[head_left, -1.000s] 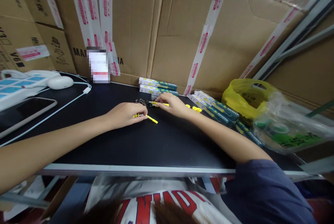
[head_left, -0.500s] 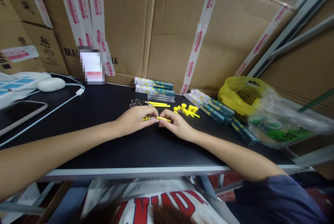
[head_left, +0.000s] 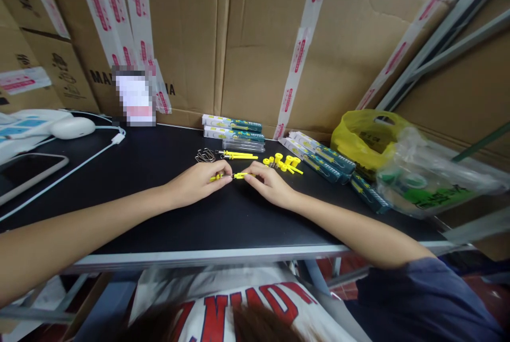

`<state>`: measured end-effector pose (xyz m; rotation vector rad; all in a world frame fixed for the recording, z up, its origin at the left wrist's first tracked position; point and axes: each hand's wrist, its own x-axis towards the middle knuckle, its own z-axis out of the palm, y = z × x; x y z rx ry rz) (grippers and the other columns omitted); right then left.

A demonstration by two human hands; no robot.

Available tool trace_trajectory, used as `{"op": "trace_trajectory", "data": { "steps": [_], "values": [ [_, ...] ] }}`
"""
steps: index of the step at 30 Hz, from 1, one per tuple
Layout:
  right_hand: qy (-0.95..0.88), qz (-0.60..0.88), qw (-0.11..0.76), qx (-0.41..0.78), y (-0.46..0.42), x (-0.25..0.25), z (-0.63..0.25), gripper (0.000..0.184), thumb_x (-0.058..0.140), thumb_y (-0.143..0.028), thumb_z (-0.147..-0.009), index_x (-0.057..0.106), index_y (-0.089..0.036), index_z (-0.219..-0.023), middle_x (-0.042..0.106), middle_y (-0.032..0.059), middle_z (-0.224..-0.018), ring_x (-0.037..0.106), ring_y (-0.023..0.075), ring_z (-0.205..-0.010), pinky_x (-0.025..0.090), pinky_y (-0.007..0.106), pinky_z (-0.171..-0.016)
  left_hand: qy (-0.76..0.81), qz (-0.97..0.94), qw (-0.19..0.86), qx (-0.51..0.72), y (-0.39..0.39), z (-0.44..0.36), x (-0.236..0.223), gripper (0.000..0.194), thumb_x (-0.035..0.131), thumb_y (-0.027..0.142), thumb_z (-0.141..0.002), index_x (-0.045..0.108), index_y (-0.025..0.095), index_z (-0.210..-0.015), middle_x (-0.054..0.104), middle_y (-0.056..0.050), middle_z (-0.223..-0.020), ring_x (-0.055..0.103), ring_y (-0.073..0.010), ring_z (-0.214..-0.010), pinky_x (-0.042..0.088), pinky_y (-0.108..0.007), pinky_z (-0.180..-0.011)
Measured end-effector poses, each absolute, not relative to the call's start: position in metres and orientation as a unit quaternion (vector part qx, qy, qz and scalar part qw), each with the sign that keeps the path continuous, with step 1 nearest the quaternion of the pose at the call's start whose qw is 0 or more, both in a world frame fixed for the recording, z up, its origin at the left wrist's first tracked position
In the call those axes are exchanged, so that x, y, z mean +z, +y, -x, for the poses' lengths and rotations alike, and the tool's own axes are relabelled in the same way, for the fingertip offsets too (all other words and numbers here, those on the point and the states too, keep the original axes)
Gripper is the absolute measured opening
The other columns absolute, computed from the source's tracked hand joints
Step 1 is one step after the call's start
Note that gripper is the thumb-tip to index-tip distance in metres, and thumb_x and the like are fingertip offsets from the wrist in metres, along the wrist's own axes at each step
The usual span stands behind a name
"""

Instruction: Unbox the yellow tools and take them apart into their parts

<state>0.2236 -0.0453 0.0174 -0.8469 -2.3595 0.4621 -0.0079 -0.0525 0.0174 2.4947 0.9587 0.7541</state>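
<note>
My left hand (head_left: 195, 182) is closed in a pinch on a thin yellow stick (head_left: 215, 178), its thin metal end pointing toward the right hand. Facing it, my right hand (head_left: 273, 185) pinches a small yellow plastic piece (head_left: 239, 176). The two pieces meet or nearly meet between the fingertips; I cannot tell whether they are joined. Just beyond the hands lie bent wire hooks (head_left: 205, 155), yellow sticks with metal ends (head_left: 241, 155) and clear plastic tubes (head_left: 243, 145). A cluster of small yellow plastic parts (head_left: 283, 162) sits behind my right hand.
Slim printed boxes (head_left: 233, 134) are stacked at the back, and more slim boxes (head_left: 319, 159) lie to the right. Beyond them are a yellow plastic bag (head_left: 358, 143) and a clear bag (head_left: 430, 188). A phone (head_left: 30, 174) and white cable (head_left: 75, 169) occupy the left. Cardboard (head_left: 187, 39) walls the back.
Both hands have shifted slightly apart, and more of the yellow piece at my right fingertips shows. The view has tilted and moved a little.
</note>
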Motion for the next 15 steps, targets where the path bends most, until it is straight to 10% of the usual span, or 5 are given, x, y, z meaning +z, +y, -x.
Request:
{"op": "trace_trajectory", "data": {
  "steps": [15],
  "values": [
    [-0.895, 0.339, 0.265, 0.115, -0.055, 0.019, -0.223, 0.011, 0.046, -0.022, -0.09, 0.056, -0.019, -0.094, 0.063, 0.0024, -0.085, 0.054, 0.0125, -0.069, 0.04, 0.023, -0.065, 0.32, -0.893, 0.176, 0.265, -0.054, 0.006, 0.018, 0.032, 0.034, 0.04, -0.096, 0.057, 0.019, -0.1, 0.064, -0.003, -0.096, 0.059, -0.0171, -0.087, 0.044, -0.028, -0.079]
  ]
}}
